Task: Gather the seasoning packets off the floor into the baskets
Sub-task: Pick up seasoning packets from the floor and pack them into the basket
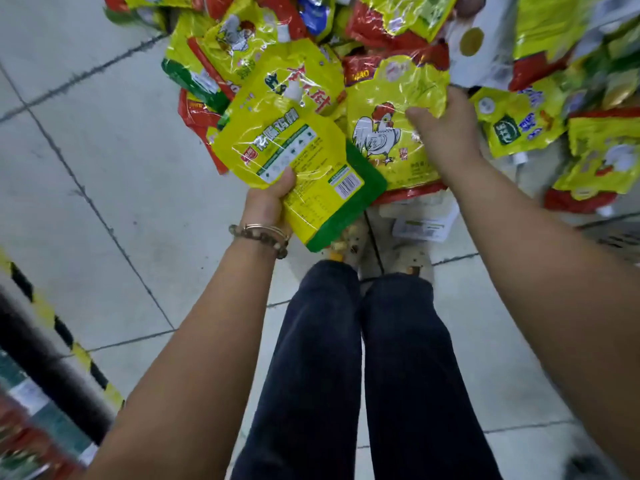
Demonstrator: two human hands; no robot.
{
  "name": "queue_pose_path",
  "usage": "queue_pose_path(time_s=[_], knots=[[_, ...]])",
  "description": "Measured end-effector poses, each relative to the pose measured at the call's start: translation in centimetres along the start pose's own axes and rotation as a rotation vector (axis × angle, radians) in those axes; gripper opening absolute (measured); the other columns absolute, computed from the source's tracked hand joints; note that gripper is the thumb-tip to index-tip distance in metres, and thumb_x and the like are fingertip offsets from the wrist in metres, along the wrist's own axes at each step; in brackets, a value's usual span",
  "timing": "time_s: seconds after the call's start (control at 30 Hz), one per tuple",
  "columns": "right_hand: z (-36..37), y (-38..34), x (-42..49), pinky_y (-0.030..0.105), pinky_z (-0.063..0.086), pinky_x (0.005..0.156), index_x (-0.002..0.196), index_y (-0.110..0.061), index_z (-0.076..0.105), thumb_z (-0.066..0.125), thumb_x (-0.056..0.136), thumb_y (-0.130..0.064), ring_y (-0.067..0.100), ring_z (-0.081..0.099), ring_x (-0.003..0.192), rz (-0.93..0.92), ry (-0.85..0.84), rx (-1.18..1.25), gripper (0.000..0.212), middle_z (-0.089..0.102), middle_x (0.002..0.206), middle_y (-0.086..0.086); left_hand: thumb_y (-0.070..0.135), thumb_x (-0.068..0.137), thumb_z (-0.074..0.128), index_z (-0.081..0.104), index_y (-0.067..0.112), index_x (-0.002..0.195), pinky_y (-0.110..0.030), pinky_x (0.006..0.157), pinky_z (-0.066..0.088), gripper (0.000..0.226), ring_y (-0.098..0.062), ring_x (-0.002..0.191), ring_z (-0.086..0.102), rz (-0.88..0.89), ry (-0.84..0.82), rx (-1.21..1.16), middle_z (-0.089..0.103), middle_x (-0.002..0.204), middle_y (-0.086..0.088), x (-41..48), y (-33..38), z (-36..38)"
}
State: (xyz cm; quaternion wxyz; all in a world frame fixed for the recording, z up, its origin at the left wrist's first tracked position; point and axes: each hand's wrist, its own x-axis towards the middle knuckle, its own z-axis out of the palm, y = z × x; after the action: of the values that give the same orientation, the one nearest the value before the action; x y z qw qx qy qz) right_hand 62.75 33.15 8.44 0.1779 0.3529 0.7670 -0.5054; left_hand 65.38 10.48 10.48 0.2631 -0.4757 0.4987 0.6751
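Seasoning packets (519, 126): in the head view, a large loose heap is seen lying on the tiled floor (104, 168), spread across the top of the frame from the middle to the right edge.
Left hand (272, 202): it is closed round the lower edge of a yellow packet with a green border (298, 157), with the thumb laid on its face. A second yellow packet seems to be stacked behind it, though this cannot be told for sure.
Right hand (441, 133): a rooster packet (388, 133) is pinched at its right edge, thumb in front and fingers behind. Whether it is lifted clear of the heap cannot be told.
Baskets: none is shown in the frame, so what they hold cannot be told.
Done: two or perhaps three packets are taken in hand, and none is seen delivered.
Left: nearly the whole heap is judged to remain for gathering, so the task is reckoned to be at an early stage.
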Motion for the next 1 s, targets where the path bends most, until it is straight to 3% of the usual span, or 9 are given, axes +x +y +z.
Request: queue_pose_path(time_s=[0.1, 0.2, 0.3, 0.47, 0.53, 0.63, 0.77, 0.9, 1.0], knots=[[-4.6, 0.1, -5.7, -0.01, 0.025, 0.066, 0.135, 0.002, 0.042, 0.06, 0.092, -0.014, -0.001, 0.04, 0.101, 0.07, 0.177, 0.167, 0.05, 0.043, 0.109, -0.007, -0.001, 0.092, 0.051, 0.062, 0.009, 0.086, -0.038, 0.069, 0.059, 0.016, -0.018, 0.07, 0.071, 0.007, -0.105, 0.193, 0.073, 0.074, -0.002, -4.1, 3.1, 2.2], [-9.2, -0.7, -11.4, -0.004, 0.033, 0.07, 0.121, 0.0, 0.052, 0.06, 0.09, -0.01, -0.014, 0.052, 0.079, 0.132, 0.367, 0.277, 0.033, 0.052, 0.095, -0.013, 0.004, 0.088, 0.059, 0.063, 0.009, 0.09, -0.037, 0.069, 0.058, 0.006, -0.019, 0.073, 0.071, 0.042, -0.166, 0.409, 0.074, 0.077, -0.001, -8.3, 5.8, 4.9], [-13.5, -1.6, -16.5, 0.004, 0.036, 0.078, 0.122, -0.003, 0.053, 0.059, 0.091, -0.015, -0.007, 0.056, 0.091, 0.183, 0.506, 0.344, 0.033, 0.058, 0.105, -0.007, 0.006, 0.083, 0.066, 0.064, 0.008, 0.096, -0.035, 0.07, 0.057, 0.013, -0.021, 0.082, 0.071, 0.076, -0.23, 0.577, 0.074, 0.085, -0.001, -12.7, 7.3, 8.0], [-22.0, -1.7, -23.9, -0.005, 0.032, 0.077, 0.125, -0.01, 0.051, 0.057, 0.093, -0.016, -0.026, 0.044, 0.081, 0.216, 0.701, 0.479, 0.033, 0.049, 0.101, -0.022, 0.043, 0.062, 0.081, 0.033, -0.008, 0.138, -0.023, 0.09, 0.048, 0.103, -0.017, 0.111, 0.057, 0.176, -0.243, 0.924, 0.056, 0.128, -0.009, -22.1, 7.5, 16.6], [-25.7, -0.7, -26.7, 0.0, 0.038, 0.081, 0.12, -0.011, 0.052, 0.058, 0.091, -0.02, -0.024, 0.048, 0.085, 0.239, 0.774, 0.518, 0.031, 0.054, 0.106, -0.014, 0.039, 0.076, 0.073, 0.033, -0.008, 0.137, -0.001, 0.068, 0.04, 0.087, -0.012, 0.108, 0.051, 0.212, -0.266, 1.01, 0.05, 0.133, -0.012, -25.4, 6.1, 20.4], [-31.4, 2.4, -30.8, 0.015, 0.047, 0.079, 0.1, -0.023, 0.059, 0.059, 0.087, -0.023, -0.011, 0.058, 0.084, 0.278, 0.921, 0.544, 0.013, 0.064, 0.099, -0.008, 0.03, 0.083, 0.068, 0.039, 0.008, 0.123, -0.005, 0.065, 0.04, 0.055, -0.011, 0.097, 0.052, 0.274, -0.399, 1.105, 0.054, 0.117, -0.009, -30.5, 2.0, 26.0], [-37.0, 9.2, -35.7, 0.01, 0.043, 0.061, 0.088, -0.024, 0.054, 0.058, 0.089, -0.014, -0.015, 0.051, 0.059, 0.372, 1.111, 0.588, 0.011, 0.056, 0.08, -0.015, 0.014, 0.089, 0.061, 0.036, 0.008, 0.132, 0.005, 0.046, 0.03, 0.05, 0.006, 0.06, 0.047, 0.295, -0.576, 1.097, 0.053, 0.093, 0.012, -36.4, -5.3, 32.1], [-39.7, 17.2, -38.7, 0.008, 0.038, 0.056, 0.099, -0.015, 0.051, 0.054, 0.09, -0.012, -0.012, 0.048, 0.054, 0.516, 1.152, 0.556, 0.01, 0.054, 0.076, -0.007, 0.018, 0.086, 0.066, 0.051, -0.001, 0.115, -0.003, 0.054, 0.043, 0.037, -0.005, 0.064, 0.053, 0.238, -0.615, 1.196, 0.057, 0.094, -0.001, -38.7, -13.2, 35.8], [-40.4, 23.0, -39.3, 0.017, 0.041, 0.062, 0.104, -0.015, 0.055, 0.054, 0.09, -0.017, 0.009, 0.052, 0.077, 0.596, 1.105, 0.576, 0.014, 0.057, 0.09, 0.002, 0.04, 0.062, 0.073, 0.051, -0.007, 0.122, -0.032, 0.086, 0.047, 0.08, -0.017, 0.09, 0.055, 0.258, -0.676, 1.396, 0.056, 0.102, -0.006, -39.0, -18.6, 37.5]])
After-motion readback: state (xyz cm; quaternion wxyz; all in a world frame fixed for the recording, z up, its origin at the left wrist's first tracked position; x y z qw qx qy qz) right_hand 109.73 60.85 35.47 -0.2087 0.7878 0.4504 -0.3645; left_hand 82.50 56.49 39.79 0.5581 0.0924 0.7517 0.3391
